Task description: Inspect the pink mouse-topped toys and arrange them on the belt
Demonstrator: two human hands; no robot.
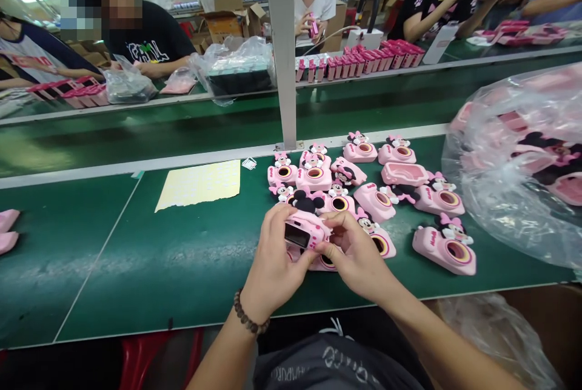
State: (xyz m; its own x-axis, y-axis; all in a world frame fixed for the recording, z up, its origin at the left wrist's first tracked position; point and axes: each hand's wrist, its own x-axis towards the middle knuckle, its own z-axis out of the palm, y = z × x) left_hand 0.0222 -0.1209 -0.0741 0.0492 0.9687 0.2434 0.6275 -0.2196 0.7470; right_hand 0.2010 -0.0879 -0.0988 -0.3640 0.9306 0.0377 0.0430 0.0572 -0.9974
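Between my two hands is a pink toy camera [297, 235], its dark screen and pink buttons facing me. A pink cover with black mouse ears wraps at least part of it. My left hand [276, 256] grips its left side, thumb below the screen. Fingers of my right hand [354, 250] pinch the right edge, where the cover's rim shows. Just beyond and to the right lie several pink mouse-figure camera covers [443, 250], most with the round lens opening up. One cover [404, 174] lies with its hollow back showing.
A large clear plastic bag [491, 178] of pink covers stands at the right. A yellow paper sheet [200, 184] lies on the green bench [150, 268]. Behind a white post [280, 44], co-workers sit along a line with rows of pink cameras [364, 60]. Pink pieces [6, 231] lie far left.
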